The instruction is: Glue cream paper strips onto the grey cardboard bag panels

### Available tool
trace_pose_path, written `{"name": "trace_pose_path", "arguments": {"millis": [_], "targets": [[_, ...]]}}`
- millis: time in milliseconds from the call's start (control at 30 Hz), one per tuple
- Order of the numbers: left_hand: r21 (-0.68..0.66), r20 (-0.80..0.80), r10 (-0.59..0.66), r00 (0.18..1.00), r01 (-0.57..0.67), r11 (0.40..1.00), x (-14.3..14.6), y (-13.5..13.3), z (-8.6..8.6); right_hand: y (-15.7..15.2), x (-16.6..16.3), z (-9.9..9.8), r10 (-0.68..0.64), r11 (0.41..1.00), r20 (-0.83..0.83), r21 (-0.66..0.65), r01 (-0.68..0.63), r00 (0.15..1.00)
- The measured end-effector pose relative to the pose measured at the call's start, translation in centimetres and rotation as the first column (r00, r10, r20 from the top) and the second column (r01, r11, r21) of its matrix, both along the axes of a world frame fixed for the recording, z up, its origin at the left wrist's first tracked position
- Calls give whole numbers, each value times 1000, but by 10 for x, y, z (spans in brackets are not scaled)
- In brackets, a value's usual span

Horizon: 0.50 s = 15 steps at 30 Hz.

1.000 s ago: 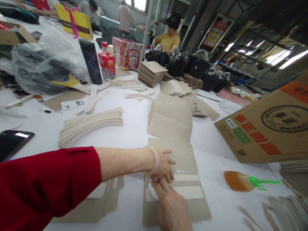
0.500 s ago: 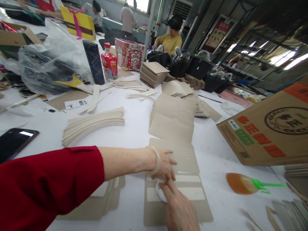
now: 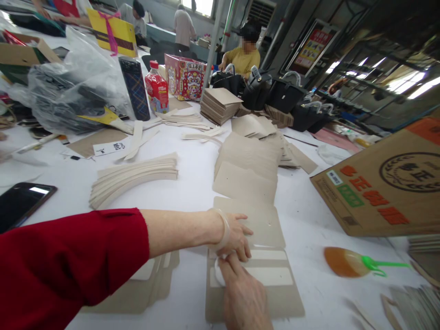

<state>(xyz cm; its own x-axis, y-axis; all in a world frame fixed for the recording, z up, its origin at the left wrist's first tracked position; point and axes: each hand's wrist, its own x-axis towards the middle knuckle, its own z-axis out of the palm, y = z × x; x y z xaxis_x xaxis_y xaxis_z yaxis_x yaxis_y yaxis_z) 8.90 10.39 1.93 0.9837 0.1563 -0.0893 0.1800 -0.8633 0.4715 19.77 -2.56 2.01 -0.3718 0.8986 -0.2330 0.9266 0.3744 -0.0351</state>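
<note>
My left hand lies flat with spread fingers on a grey cardboard panel that carries two white strips. My right hand comes in from below, fingers pinched on a small white pad pressed against the left end of the lower strip. A second grey panel overlaps the far edge of the one under my hands. My left arm wears a red sleeve and a pale bangle.
Fanned grey panels and curved pale strips lie beyond. A phone sits left, a big printed carton right, an amber bottle with green nozzle near it. Black handbags and seated people fill the far end.
My right hand slid the white pad a little leftward along the strip. My left hand stayed put.
</note>
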Motion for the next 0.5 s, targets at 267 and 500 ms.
{"name": "trace_pose_path", "arguments": {"millis": [267,500], "targets": [[25,-15,-29,999,30,999,1,2,-3,0,10,4,-66,997,65,-31,68,996],[19,19,-11,1000,11,1000,-2,1,3,-1,-20,1,-20,994,-77,-107,11,997]]}}
